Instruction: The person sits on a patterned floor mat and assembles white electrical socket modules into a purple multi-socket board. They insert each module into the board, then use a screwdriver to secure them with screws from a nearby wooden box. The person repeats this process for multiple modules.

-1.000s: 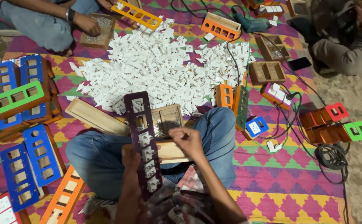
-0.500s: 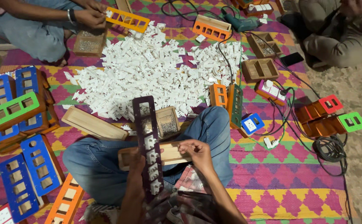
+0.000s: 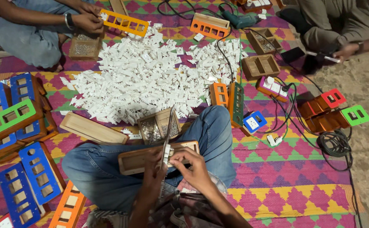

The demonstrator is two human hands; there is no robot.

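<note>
Head view, looking down past my knees: my left hand grips the lower end of a long dark panel strip, which stands edge-on to the camera so that it reads as a thin line (its face is hidden from here). My right hand is closed in a pinch at the same spot, fingertips on a small white socket piece that sits against the strip. Both hands hover over a shallow wooden box lying across my lap on my jeans. Just beyond it, near my knee, is a small wooden tray of screws, and past that a big heap of white socket pieces spread over the patterned mat. Blue panels and a green one lie at my left; orange ones stand at my right knee. Another person's hands work at an orange panel across the heap.
</note>
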